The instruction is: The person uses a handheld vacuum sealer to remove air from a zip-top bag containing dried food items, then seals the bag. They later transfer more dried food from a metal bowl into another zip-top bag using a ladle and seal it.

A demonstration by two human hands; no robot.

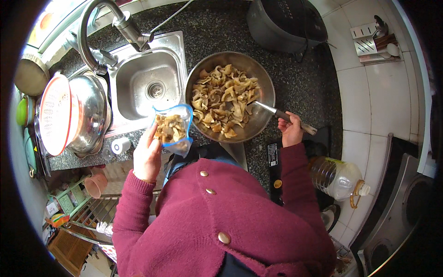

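My left hand point(148, 155) grips a clear zip bag point(182, 149) by its side, at the near left of a wide steel pan. The blue-edged mouth gapes, and pieces of cooked mushroom point(171, 128) show inside. In my right hand point(291, 131) is the dark handle of a metal spoon or spatula point(267, 107). Its head is hidden among the mushroom pieces point(225, 95) heaped in the steel pan point(264, 85). The pan rests on the speckled stone counter point(297, 83), right beside the sink.
Left of the pan is a steel sink point(138, 81) with a curved faucet point(84, 41). Stacked bowls and a pink-rimmed colander point(57, 114) stand further left. A dark appliance point(283, 27) sits at the back, a large plastic bottle point(337, 178) at the right, and a small white container point(121, 145) near the counter's front edge.
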